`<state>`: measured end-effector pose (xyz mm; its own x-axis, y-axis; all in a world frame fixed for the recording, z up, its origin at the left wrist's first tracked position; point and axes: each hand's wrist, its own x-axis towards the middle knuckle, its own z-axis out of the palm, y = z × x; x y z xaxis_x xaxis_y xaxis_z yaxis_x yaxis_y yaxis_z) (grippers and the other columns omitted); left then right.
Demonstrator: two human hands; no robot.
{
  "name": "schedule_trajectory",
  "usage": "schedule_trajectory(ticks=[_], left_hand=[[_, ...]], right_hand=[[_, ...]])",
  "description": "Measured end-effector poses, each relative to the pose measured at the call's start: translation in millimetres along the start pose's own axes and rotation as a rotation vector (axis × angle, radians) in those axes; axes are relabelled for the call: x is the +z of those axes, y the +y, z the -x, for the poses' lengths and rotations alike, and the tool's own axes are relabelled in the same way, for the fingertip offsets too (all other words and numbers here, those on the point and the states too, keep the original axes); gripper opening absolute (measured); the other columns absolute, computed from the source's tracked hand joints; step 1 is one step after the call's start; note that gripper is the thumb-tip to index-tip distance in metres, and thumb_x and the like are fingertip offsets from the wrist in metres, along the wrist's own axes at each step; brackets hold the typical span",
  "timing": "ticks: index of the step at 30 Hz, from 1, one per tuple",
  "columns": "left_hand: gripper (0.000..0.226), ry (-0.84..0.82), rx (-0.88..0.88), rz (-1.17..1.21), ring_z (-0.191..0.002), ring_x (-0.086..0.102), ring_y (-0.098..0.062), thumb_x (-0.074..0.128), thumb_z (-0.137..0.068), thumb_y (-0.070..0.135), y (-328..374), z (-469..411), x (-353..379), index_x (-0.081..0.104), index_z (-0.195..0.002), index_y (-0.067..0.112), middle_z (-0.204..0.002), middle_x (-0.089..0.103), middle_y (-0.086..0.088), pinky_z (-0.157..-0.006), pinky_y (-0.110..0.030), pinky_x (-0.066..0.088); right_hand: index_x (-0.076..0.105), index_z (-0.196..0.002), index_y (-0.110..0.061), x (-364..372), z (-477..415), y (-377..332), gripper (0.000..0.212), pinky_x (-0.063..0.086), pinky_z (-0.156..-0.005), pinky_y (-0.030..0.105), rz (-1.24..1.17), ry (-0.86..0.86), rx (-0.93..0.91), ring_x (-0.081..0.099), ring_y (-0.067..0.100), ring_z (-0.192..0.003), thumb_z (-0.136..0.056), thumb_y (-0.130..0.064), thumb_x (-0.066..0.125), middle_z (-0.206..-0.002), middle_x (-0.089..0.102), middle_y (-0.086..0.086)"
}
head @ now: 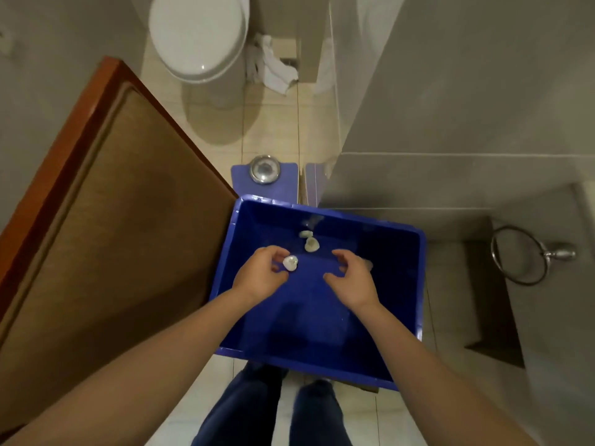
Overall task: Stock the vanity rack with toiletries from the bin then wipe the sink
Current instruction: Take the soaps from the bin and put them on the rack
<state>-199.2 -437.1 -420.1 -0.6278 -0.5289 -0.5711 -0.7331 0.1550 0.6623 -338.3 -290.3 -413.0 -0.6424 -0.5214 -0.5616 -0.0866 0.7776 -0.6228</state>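
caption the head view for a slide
In the blue bin, the left hand pinches a small white toiletry; the right hand hovers empty.

The small white toiletries in the blue bin are too small and blurred for you to name. Whether the fingers of your left hand pinch the nearest white piece or only lie beside it is unclear. Your right hand hides most of a pale item. Your right forearm covers part of the bin's near rim, and the top edge cuts off the toilet.
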Motion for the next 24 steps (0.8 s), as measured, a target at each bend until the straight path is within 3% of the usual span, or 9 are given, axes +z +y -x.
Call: schedule_trajectory(ticks=[5,12,18,24], left_hand=[[0.04,-0.042,-0.059,0.059,-0.095,0.058,-0.011,0.068,-0.085,0.014,-32,-38,26,0.056,-0.122,0.024,-0.112,0.052,0.01,-0.085,-0.033,0.054],[0.039,0.002,-0.078,0.116,-0.095,0.062,-0.011,0.069,-0.082,0.011,-72,-90,65,0.058,-0.117,0.025,-0.118,0.057,0.007,-0.086,-0.034,0.053],[0.039,0.085,-0.046,0.072,-0.097,0.062,-0.01,0.07,-0.08,0.015,-96,-115,91,0.059,-0.115,0.029,-0.12,0.052,0.01,-0.083,-0.035,0.053],[0.043,0.143,-0.021,0.043,-0.097,0.06,-0.013,0.073,-0.078,0.018,-110,-128,110,0.058,-0.116,0.031,-0.113,0.044,0.016,-0.078,-0.037,0.054]], right_hand=[[0.053,-0.13,-0.022,26,-41,20,0.05,0.05,-0.088,0.03,-0.033,0.018,0.027,0.052,0.012,-0.11,-0.083,-0.015,0.069,-0.133,0.049,0.002],[0.056,-0.127,-0.019,66,-108,51,0.048,0.045,-0.089,0.024,-0.019,0.025,0.003,0.054,0.012,-0.111,-0.082,-0.014,0.071,-0.129,0.053,0.004],[0.059,-0.126,-0.014,100,-147,69,0.048,0.047,-0.094,0.03,0.03,0.048,-0.014,0.056,0.02,-0.113,-0.079,-0.016,0.072,-0.127,0.055,0.007],[0.064,-0.115,-0.018,111,-167,79,0.037,0.046,-0.091,0.028,0.052,0.156,-0.082,0.053,0.021,-0.115,-0.078,-0.014,0.069,-0.121,0.055,0.004]])
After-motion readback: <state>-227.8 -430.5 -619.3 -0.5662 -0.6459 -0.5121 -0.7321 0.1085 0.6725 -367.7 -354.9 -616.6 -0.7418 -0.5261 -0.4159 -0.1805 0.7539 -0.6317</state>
